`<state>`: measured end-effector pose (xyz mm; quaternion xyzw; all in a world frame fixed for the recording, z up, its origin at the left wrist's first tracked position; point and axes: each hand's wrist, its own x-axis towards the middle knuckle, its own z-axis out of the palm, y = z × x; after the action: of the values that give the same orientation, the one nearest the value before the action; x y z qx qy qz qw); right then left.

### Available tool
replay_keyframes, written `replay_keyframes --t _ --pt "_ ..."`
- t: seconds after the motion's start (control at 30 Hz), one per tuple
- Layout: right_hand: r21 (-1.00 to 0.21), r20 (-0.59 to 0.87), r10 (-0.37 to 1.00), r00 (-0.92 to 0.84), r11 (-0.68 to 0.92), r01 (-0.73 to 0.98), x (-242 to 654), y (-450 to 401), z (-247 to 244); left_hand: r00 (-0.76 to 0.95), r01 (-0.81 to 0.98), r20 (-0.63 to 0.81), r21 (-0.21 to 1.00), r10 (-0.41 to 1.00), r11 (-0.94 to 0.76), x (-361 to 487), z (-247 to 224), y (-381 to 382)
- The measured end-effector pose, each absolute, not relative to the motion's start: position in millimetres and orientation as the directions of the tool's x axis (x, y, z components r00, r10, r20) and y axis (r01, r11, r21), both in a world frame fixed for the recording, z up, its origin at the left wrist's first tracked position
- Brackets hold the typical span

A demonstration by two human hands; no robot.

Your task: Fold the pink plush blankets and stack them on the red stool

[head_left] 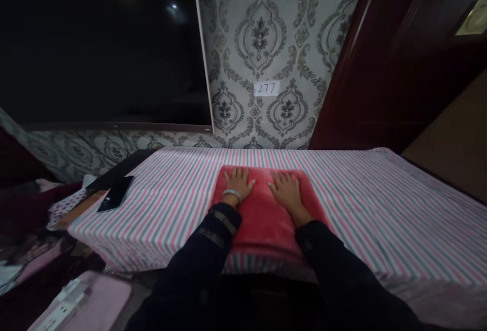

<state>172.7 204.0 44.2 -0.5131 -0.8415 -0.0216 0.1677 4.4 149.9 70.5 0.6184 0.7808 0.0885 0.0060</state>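
Note:
A red, plush-looking cloth (262, 219) lies spread in a rough rectangle on a striped tablecloth (171, 189), its near edge by the table's front. On its far left part my left hand (239, 183) rests palm down, fingers spread, with a pale bracelet (233, 195) at the wrist. My right hand (287, 191) lies flat on the far right part, fingers stretched out. Neither hand grips anything. Between them a stretch of the red cloth shows. Dark sleeves cover both forearms and hide some of the cloth's sides.
A dark phone (116, 194) lies near the table's left end. Behind the table, a large television (106, 52) hangs at left, and a paper label (267, 88) reads 277 on the patterned wall. Low at left, a white power strip (63, 310) sits on a pink surface (108, 298).

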Motion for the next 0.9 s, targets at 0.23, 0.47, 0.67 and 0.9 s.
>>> replay_keyframes --t 0.23,0.47,0.67,0.9 --pt "-0.104 0.34 0.837 -0.429 0.487 0.867 179 218 8 -0.228 0.973 0.15 0.081 0.962 0.218 -5 41 152" --pt "-0.101 0.303 0.855 -0.421 0.468 0.878 184 215 18 -0.214 0.976 0.094 0.057 0.972 0.21 -12 52 148" --pt "-0.142 0.135 0.928 -0.348 0.366 0.92 224 210 29 -0.209 0.977 -0.028 0.039 0.978 0.21 -50 62 110" --pt "-0.245 0.063 0.974 -0.22 0.229 0.942 278 183 44 -0.367 0.93 -0.009 0.038 0.93 0.367 -70 85 50"
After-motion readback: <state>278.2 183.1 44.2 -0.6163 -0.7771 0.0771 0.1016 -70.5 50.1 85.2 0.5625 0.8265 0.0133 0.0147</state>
